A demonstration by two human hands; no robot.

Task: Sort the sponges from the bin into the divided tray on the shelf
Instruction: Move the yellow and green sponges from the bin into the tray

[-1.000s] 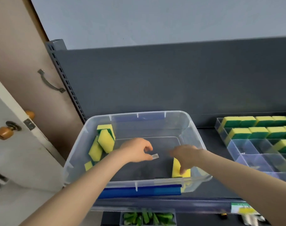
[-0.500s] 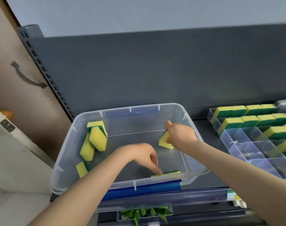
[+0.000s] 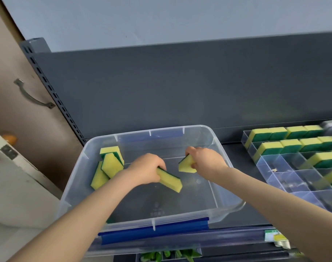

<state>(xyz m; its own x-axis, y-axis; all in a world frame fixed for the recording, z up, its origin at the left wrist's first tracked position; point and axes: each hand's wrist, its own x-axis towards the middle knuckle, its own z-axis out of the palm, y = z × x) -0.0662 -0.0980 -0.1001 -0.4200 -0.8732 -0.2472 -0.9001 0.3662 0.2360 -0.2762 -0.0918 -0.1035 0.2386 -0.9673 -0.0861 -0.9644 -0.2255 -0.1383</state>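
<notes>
A clear plastic bin (image 3: 227, 203) with a blue front clip sits on the dark shelf. My left hand (image 3: 144, 170) is shut on a yellow-and-green sponge (image 3: 170, 180), held above the bin's floor. My right hand (image 3: 206, 160) grips a second sponge (image 3: 186, 165) over the bin's right half. Three more sponges (image 3: 110, 163) lean against the bin's left wall. To the right stands the clear divided tray (image 3: 274, 167), with sponges (image 3: 293, 140) filling its back rows and several front compartments bare.
A grey back panel rises behind the shelf, with a slotted upright (image 3: 48, 86) at its left. A brown door with a metal handle (image 3: 31, 95) stands left. Green items (image 3: 169, 255) show on the shelf below. A price label (image 3: 274, 235) is on the shelf edge.
My left hand has picked a sponge off the bin's front floor and lifted it. My right hand, holding its sponge, has stayed over the bin's right side. The camera has shifted slightly.
</notes>
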